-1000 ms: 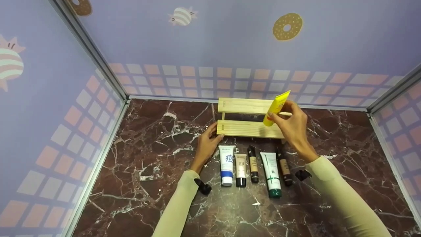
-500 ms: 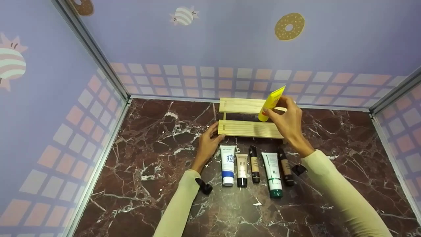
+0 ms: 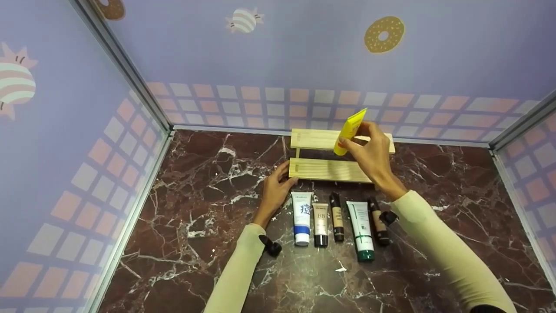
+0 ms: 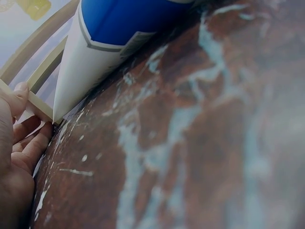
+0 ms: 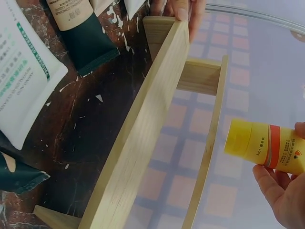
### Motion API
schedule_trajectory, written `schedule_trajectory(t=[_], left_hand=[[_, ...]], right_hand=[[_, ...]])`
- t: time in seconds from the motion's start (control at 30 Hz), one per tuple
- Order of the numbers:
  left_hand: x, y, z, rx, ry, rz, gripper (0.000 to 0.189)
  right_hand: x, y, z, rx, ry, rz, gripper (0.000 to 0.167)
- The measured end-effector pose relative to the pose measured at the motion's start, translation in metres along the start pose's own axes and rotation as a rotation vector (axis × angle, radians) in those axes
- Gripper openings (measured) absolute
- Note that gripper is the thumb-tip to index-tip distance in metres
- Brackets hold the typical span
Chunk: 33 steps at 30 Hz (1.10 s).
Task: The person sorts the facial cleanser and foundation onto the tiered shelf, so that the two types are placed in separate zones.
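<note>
My right hand (image 3: 374,155) pinches a yellow squeeze tube (image 3: 349,129) between thumb and fingers. The tube is tilted, cap end down, above a two-tier wooden rack (image 3: 325,170). In the right wrist view the tube's yellow cap and red band (image 5: 273,146) show, apart from the wood. My left hand (image 3: 275,190) holds the left end of the rack's front board. In the left wrist view, the thumb and fingers of that hand (image 4: 19,138) clasp the rack's corner, beside a white and blue tube (image 4: 90,57).
In front of the rack lie a white-blue tube (image 3: 302,219), a BB cream tube (image 3: 320,221), two dark-and-beige tubes, one at left (image 3: 337,217), and a white-green tube (image 3: 360,230). They rest on a marbled tabletop (image 3: 195,261). A patterned wall (image 3: 260,52) stands behind the rack.
My right hand has carried the yellow tube leftward and slightly upward over the rack. My left hand stays at the rack's left end.
</note>
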<state>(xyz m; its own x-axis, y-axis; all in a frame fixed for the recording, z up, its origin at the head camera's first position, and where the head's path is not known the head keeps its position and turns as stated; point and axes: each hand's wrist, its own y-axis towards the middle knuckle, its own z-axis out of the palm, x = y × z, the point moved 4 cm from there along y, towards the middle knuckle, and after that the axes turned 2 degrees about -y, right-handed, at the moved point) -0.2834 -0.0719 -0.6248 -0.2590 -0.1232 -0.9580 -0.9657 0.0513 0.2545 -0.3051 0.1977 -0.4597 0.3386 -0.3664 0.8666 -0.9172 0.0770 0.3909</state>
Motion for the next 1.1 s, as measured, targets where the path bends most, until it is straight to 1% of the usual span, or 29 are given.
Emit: schedule_trajectory(t=[0.23,0.33,0.5,0.63,0.73,0.87,1.03,1.1], left_hand=[[0.0,-0.001,0.002,0.018,-0.065,-0.013,0.061],[0.001,-0.001,0.002,0.012,-0.053,-0.012,0.059],[0.001,0.0,0.0,0.01,0.005,0.022,0.058],[-0.001,0.001,0.0,0.016,-0.01,0.051,0.057],[-0.001,0.001,-0.001,0.013,-0.034,0.063,0.056],[0.0,0.002,-0.003,0.0,-0.043,0.066,0.055],[0.001,0.003,-0.004,-0.014,-0.027,0.089,0.054],[0.001,0.003,-0.004,-0.017,-0.014,0.089,0.053]], right_hand=[[-0.002,0.006,0.007,0.015,-0.024,0.016,0.051],[-0.002,0.01,0.011,0.029,-0.007,0.012,0.051],[0.001,0.017,0.016,0.034,-0.005,-0.021,0.05],[0.002,0.021,0.022,0.036,-0.001,-0.031,0.049],[0.004,0.022,0.028,0.052,0.016,-0.032,0.049],[0.006,0.023,0.036,0.074,0.033,-0.03,0.049],[0.008,0.027,0.045,0.09,0.037,-0.032,0.05],[0.009,0.029,0.05,0.096,0.036,-0.033,0.05]])
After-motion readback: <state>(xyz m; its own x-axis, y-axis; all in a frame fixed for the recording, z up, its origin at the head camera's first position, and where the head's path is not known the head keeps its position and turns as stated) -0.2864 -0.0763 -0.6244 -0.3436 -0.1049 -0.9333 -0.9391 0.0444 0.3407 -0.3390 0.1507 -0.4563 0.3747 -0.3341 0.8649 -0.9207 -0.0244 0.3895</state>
